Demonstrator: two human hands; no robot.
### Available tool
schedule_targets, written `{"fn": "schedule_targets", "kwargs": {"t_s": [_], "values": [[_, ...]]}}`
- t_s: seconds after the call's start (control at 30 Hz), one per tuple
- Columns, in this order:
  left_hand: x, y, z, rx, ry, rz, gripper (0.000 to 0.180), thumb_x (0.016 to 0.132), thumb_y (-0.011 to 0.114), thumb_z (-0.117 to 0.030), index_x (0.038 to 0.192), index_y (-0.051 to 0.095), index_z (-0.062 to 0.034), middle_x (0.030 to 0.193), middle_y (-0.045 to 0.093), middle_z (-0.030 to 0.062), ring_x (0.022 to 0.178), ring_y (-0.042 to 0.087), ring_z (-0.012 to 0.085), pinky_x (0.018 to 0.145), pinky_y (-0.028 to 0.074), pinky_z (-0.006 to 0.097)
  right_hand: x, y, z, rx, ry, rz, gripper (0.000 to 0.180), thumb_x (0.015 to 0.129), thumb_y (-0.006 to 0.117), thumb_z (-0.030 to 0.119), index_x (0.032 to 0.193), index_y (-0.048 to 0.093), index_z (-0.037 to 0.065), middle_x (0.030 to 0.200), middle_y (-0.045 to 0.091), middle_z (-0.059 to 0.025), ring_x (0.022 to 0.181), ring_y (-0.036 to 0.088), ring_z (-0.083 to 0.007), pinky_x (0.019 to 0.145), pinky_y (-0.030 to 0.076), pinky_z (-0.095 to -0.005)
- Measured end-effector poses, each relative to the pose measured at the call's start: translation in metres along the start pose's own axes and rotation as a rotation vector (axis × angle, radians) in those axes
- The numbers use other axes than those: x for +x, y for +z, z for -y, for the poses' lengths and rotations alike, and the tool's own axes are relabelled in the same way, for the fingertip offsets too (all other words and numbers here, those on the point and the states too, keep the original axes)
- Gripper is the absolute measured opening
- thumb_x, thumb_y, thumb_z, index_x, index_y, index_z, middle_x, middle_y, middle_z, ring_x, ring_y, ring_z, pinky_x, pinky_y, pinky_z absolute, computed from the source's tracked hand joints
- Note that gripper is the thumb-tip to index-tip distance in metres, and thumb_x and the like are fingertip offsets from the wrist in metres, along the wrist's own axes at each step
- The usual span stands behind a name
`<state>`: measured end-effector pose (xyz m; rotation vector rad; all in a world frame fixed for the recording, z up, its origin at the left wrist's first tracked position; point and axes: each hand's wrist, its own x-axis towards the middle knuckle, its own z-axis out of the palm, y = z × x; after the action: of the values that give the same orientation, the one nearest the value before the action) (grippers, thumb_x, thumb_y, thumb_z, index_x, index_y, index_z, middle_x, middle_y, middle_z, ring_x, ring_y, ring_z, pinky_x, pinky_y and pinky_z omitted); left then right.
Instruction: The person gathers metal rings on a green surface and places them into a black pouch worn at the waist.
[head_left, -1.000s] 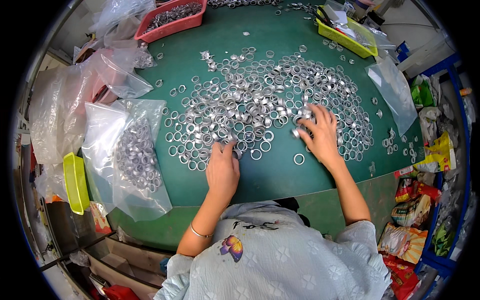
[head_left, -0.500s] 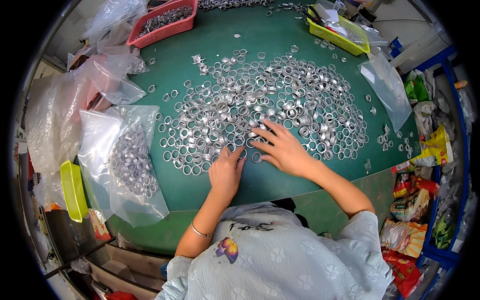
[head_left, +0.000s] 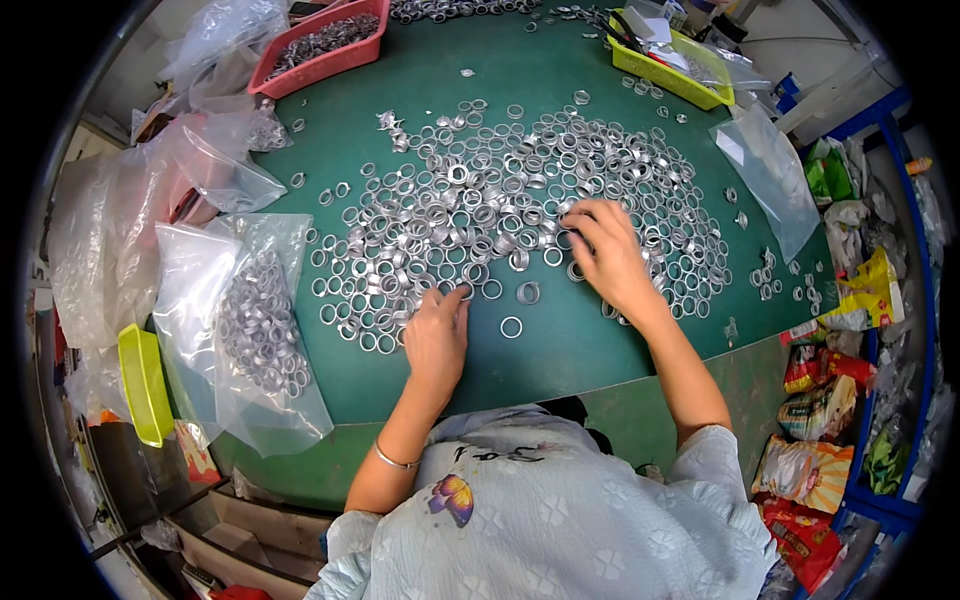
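Mostly unsorted: the metal rings [head_left: 520, 200] cover the green tabletop [head_left: 560, 350] at 12 o'clock of both hands. Left hand [head_left: 437, 340], fingers together, touches rings at the heap's edge; right hand [head_left: 608, 255] lies spread on them, perhaps pinching one. Clear bag [head_left: 255, 330] at 9 o'clock is part-filled.

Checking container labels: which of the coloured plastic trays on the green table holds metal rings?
The red plastic tray at the far left holds rings; the yellow plastic tray at the far right holds paper and bags.
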<state>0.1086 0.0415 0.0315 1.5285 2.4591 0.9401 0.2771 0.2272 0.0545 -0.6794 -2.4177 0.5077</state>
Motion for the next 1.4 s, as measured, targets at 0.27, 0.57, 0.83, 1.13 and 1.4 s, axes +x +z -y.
{"fn": "schedule_targets", "kwargs": {"t_s": [0.27,0.57,0.83,1.13,1.4], "values": [[-0.014,-0.011,-0.022,-0.119,0.068,0.121,0.023,0.077,0.069,-0.013,0.100,0.065,-0.0115,0.073,0.055,0.0086,0.055,0.054,0.0263,0.051,0.043,0.037,0.012,0.015,0.007,-0.031,-0.031,0.207,0.025,0.068,0.074,0.013,0.087,0.062,0.002,0.116,0.052,-0.0101,0.115,0.044,-0.0292,0.096,0.031,-0.0428],[-0.027,0.001,-0.032,-0.209,0.095,0.271,0.035,0.079,0.068,-0.016,0.113,0.059,-0.0105,0.075,0.056,0.0097,0.057,0.057,0.0288,0.051,0.046,0.037,-0.003,-0.029,0.008,0.468,0.325,0.129,0.029,0.073,0.072,0.008,0.100,0.064,0.001,0.103,0.061,-0.0085,0.098,0.056,-0.0199,0.087,0.042,-0.0310],[-0.020,-0.010,-0.035,-0.761,-0.040,0.437,0.030,0.086,0.061,-0.011,0.116,0.059,-0.0070,0.068,0.047,0.0002,0.052,0.034,0.0088,0.048,0.032,0.023,-0.017,-0.029,0.049,0.680,0.273,0.162,0.031,0.070,0.075,0.006,0.098,0.063,0.006,0.095,0.065,-0.0046,0.088,0.059,-0.0160,0.080,0.045,-0.0294],[-0.014,-0.022,-0.041,-1.357,-0.491,0.693,0.032,0.096,0.048,-0.019,0.124,0.053,-0.0037,0.081,0.058,0.0030,0.054,0.044,0.0046,0.046,0.038,0.018,-0.021,-0.033,0.069,0.424,0.031,0.206,0.037,0.059,0.081,0.010,0.091,0.064,0.003,0.086,0.062,-0.0053,0.081,0.055,-0.0206,0.073,0.045,-0.0322],[-0.017,-0.015,-0.038,-1.703,-0.544,0.699,0.039,0.096,0.049,-0.027,0.126,0.050,-0.0032,0.110,0.060,0.0068,0.096,0.059,0.0128,0.072,0.052,0.025,-0.018,-0.029,0.084,0.387,-0.092,0.258,0.035,0.061,0.076,0.009,0.094,0.065,0.005,0.083,0.058,-0.0053,0.079,0.052,-0.0242,0.070,0.044,-0.0340]]}}
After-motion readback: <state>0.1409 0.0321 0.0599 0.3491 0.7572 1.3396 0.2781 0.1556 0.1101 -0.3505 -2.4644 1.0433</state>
